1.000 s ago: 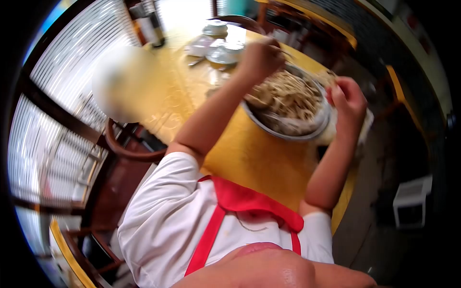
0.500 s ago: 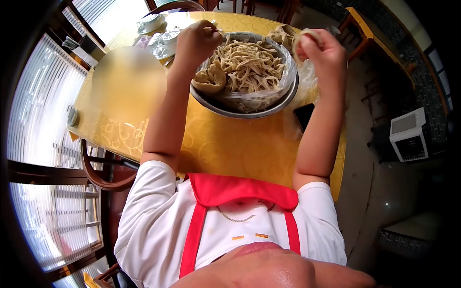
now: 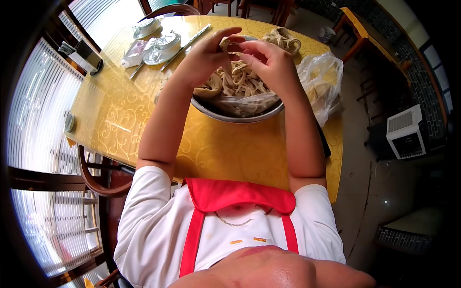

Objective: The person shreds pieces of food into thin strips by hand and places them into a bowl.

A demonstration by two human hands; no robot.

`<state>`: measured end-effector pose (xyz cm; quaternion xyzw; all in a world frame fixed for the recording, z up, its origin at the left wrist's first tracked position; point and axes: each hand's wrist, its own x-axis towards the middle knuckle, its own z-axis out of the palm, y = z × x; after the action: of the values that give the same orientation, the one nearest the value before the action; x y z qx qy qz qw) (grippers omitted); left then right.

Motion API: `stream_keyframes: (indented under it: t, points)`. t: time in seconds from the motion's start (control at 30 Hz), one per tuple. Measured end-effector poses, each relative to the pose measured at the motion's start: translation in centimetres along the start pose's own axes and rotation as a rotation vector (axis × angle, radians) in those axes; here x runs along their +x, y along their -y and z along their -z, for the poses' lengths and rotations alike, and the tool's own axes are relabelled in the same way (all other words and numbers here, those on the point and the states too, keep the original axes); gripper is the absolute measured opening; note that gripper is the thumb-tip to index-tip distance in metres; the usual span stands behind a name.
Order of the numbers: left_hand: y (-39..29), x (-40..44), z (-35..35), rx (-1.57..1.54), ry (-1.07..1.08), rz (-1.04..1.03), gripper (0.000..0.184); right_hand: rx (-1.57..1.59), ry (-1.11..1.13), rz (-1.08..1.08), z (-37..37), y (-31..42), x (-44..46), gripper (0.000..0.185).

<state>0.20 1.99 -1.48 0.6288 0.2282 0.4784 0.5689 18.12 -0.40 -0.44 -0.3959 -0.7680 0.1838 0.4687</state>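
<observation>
1. The left hand (image 3: 207, 55) is over the bowl (image 3: 238, 119), its fingers bent and pinching a pale piece (image 3: 224, 44).
2. The right hand (image 3: 270, 61) is curved in from the other side, its fingertips close to the left hand's; whether it pinches the piece too, I cannot tell.
3. The piece is above the bowl, between the hands, partly hidden by fingers.
4. Below them, cut strips (image 3: 242, 82) are heaped in the bowl, with a clear liner (image 3: 249, 103) along the near inside.
5. A broader, folded piece lies among them at the left, beneath the left wrist.
6. The bowl stands on the yellow table (image 3: 230, 153).
7. More pale food (image 3: 284, 40) lies beyond the bowl, toward the right.
8. A crumpled plastic bag (image 3: 325, 79) lies right of the bowl.
9. At the far left, two sets of dishes (image 3: 163, 46) stand near a long, thin packet (image 3: 189, 44).
10. The person wears a red apron (image 3: 240, 196) over a white shirt (image 3: 149, 216).
</observation>
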Motion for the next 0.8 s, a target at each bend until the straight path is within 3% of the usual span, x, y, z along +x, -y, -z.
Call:
stream_keyframes:
  t: [0.03,0.23,0.43,0.63,0.73,0.8]
  points:
    - [-0.1,-0.2,-0.3,-0.073,0.032,-0.003,0.059,0.054,0.034,-0.028,-0.1,0.6,-0.1,0.021]
    - [-1.6,-1.3,-2.1,0.254,0.148,-0.049,0.07,0.283,0.053,-0.048,-0.4,0.6,-0.2,0.022]
    - [-0.4,-0.9,-1.7,0.121,0.077,-0.088,0.07,0.274,0.005,-0.044,-0.5,0.5,-0.1,0.021]
    - [-1.0,-1.4,-2.4,0.682,0.02,-0.187,0.068,0.154,-0.01,0.023,-0.6,0.0,-0.1,0.018]
    - [-0.7,-1.3,-3.1,0.309,-0.1,-0.236,0.061,0.207,-0.058,-0.002,-0.4,0.1,0.0,0.018]
    - [-1.6,-1.3,-2.8,0.579,-0.198,-0.237,0.054,0.285,-0.126,-0.005,-0.6,0.1,0.0,0.021]
